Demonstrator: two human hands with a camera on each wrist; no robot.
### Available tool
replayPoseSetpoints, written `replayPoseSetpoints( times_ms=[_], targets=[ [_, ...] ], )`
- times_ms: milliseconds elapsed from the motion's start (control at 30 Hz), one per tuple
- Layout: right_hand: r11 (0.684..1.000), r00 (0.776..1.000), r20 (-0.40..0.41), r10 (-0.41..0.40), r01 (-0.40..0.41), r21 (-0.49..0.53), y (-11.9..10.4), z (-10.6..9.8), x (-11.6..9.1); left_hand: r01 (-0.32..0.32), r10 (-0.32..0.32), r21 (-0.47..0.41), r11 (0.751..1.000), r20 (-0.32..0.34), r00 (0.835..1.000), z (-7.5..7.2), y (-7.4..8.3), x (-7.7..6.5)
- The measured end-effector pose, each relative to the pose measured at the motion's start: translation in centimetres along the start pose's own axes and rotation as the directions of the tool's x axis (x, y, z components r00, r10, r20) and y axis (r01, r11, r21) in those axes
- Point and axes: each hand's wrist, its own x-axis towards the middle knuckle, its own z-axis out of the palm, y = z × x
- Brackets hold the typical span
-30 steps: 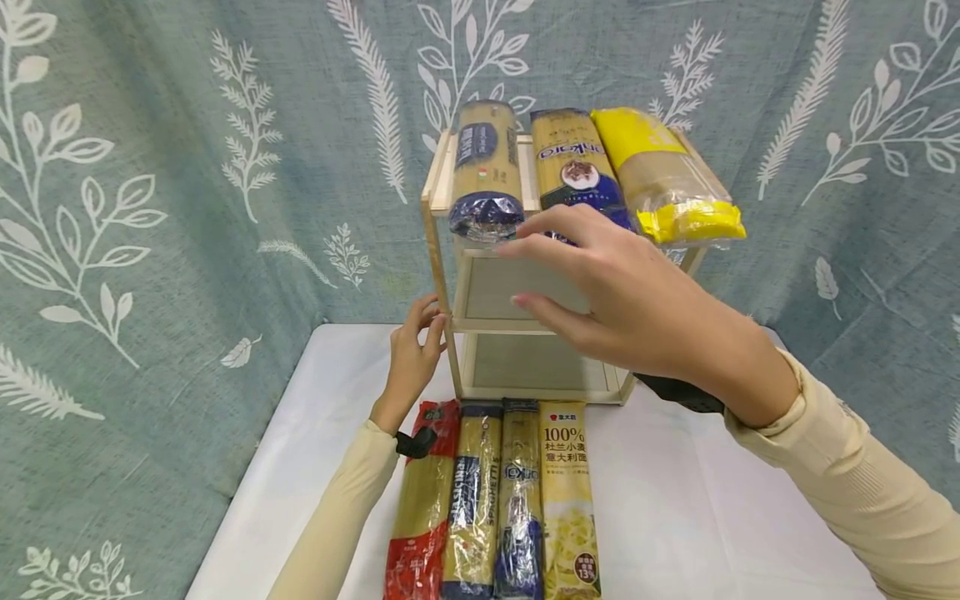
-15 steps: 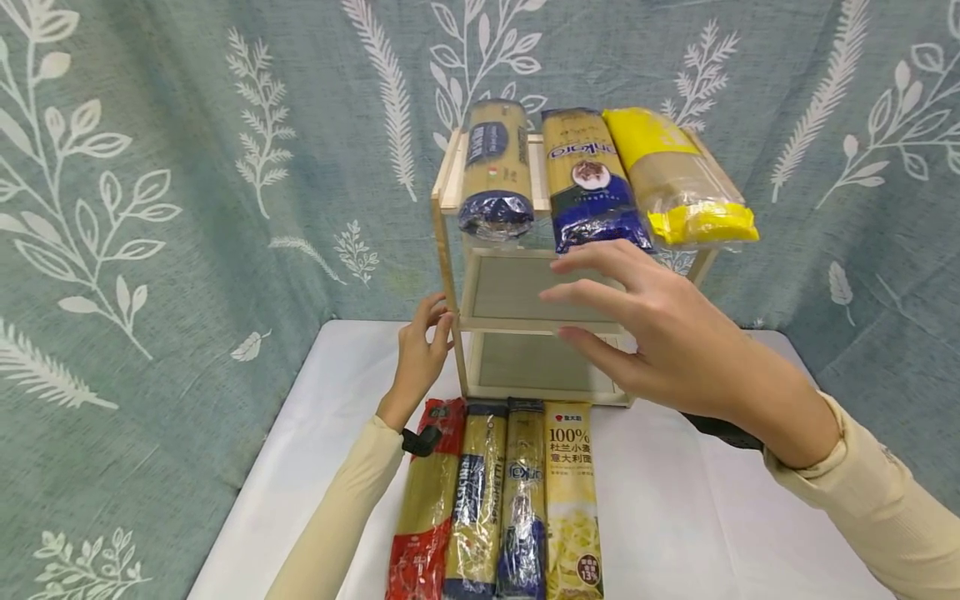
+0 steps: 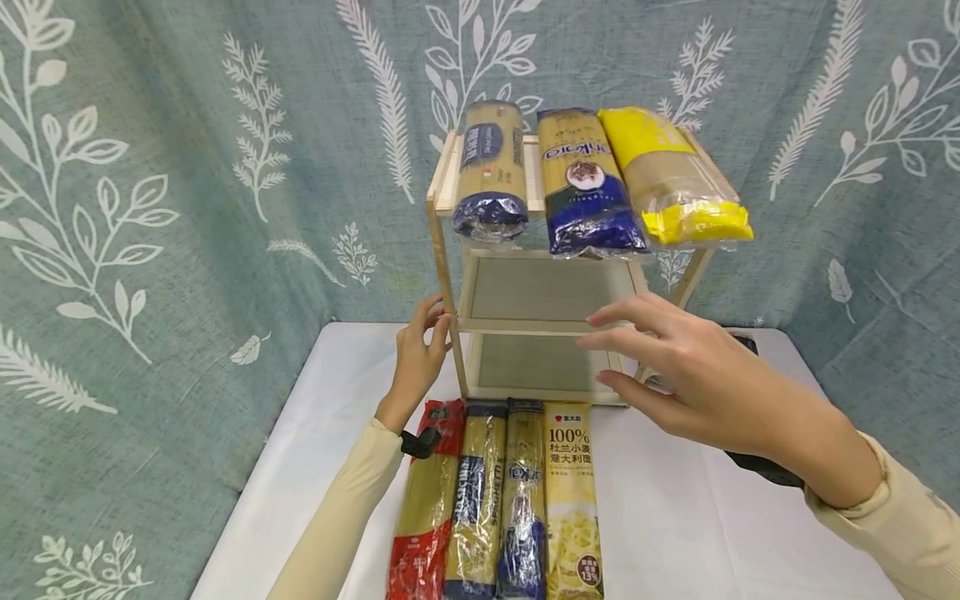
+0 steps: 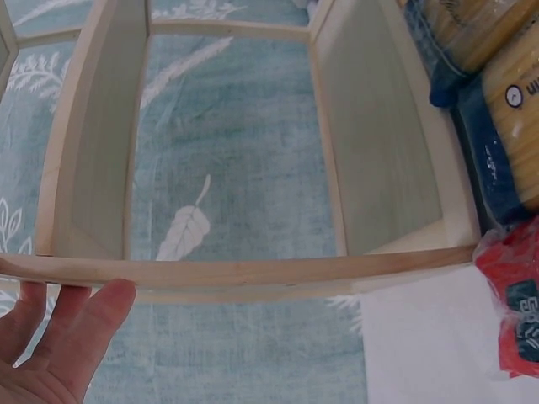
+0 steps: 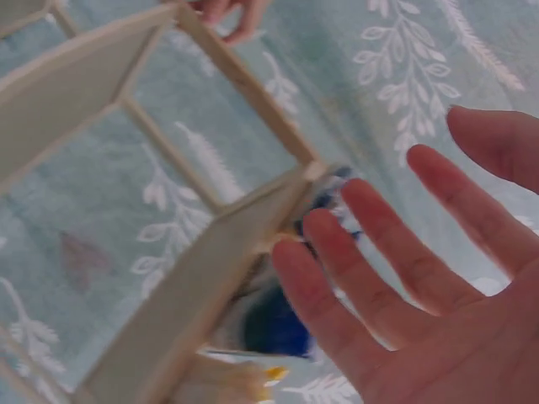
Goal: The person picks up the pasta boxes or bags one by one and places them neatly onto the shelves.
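Observation:
A three-tier wooden rack (image 3: 525,327) with mesh shelves stands at the back of the table. My left hand (image 3: 422,350) holds its left front post; in the left wrist view the thumb and fingertips meet the wooden post (image 4: 253,273). My right hand (image 3: 686,375) hangs in the air in front of the rack's right side, fingers spread and nothing in them. On the top shelf lie a spaghetti pack with a dark blue end (image 3: 491,167), a blue-bottomed spaghetti pack (image 3: 588,187) and a yellow-ended pack (image 3: 675,179). All three overhang the front edge.
On the white table (image 3: 675,517) before the rack, several pasta packs lie side by side: a red one (image 3: 427,500), two blue-and-yellow ones and a cream one (image 3: 572,500). A leaf-patterned curtain (image 3: 187,208) surrounds the back and sides.
My right hand has moved down and to the right, away from the packs on the top shelf. The left hand has stayed at the post.

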Motion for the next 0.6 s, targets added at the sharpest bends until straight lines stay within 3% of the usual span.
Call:
replayPoseSetpoints(
  times_ms=[233, 600],
  targets=[
    [1.000, 1.000, 0.013, 0.012, -0.012, -0.004, 1.1, 0.7, -2.9, 0.007, -0.007, -0.007, 1.000, 0.003, 1.000, 0.0, -0.1, 0.0],
    [0.988, 0.987, 0.044, 0.155, -0.156, 0.010, 3.6, 1.5, -7.7, 0.021, -0.022, -0.033, 0.999, -0.014, 1.000, 0.1, 0.1, -0.1]
  ],
)
